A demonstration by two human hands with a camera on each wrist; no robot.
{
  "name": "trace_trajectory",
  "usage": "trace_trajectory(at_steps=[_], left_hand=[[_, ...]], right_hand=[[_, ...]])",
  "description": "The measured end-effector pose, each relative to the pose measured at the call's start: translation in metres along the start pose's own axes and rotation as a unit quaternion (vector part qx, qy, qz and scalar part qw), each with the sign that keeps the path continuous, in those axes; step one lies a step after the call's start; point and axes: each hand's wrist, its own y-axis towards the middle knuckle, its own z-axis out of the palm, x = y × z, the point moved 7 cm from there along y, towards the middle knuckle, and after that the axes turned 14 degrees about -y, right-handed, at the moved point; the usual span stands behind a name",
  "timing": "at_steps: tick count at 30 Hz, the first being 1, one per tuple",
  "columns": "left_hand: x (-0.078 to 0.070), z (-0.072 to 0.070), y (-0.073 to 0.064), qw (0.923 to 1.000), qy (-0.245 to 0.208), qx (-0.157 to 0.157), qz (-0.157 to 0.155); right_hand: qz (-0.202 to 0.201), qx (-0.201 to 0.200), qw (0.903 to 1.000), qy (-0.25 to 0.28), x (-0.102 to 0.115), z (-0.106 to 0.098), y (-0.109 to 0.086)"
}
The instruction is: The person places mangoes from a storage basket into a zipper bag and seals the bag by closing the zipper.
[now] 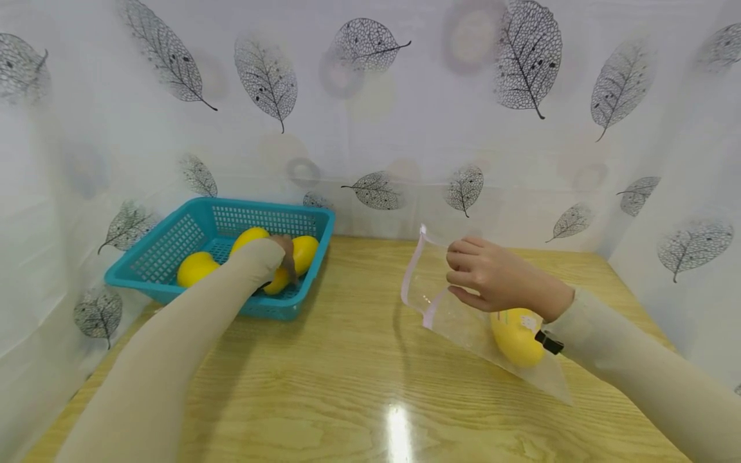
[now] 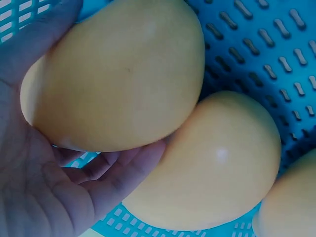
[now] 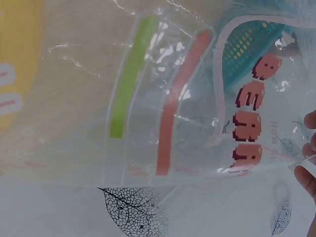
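Observation:
In the basket, my left hand curls its thumb and fingers round a smooth yellow mango. A second mango lies against its fingertips in the left wrist view, and part of another shows beside that. The teal basket has pierced walls. Over on the right, my right hand pinches the rim of a clear plastic bag, holding its pink-edged mouth raised and apart. One mango is inside the bag, partly behind the right wrist. Red letters are printed on the bag.
Pale wood-grain table runs between the basket and the bag. A whitish curtain with leaf prints hangs behind and at both sides. More mangoes lie in the basket's left part. A small black device sits at the right wrist.

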Motion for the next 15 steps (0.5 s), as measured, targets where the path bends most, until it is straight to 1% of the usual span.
trace_trajectory(at_steps=[4, 8, 12, 15], left_hand=[[0.000, -0.002, -0.004, 0.9995, -0.030, 0.009, -0.007], [-0.002, -0.007, -0.012, 0.9989, -0.045, 0.011, -0.005], [-0.005, -0.012, -0.014, 0.9992, -0.038, 0.004, 0.006], [-0.004, -0.017, -0.012, 0.9996, -0.025, -0.006, 0.013]], right_hand=[[-0.001, -0.001, 1.0000, -0.001, 0.000, 0.000, 0.001], [-0.003, -0.011, 0.9999, -0.001, 0.000, -0.001, 0.001], [-0.002, -0.008, 1.0000, -0.002, 0.000, -0.001, 0.000], [-0.001, -0.003, 1.0000, -0.002, -0.001, 0.000, 0.000]])
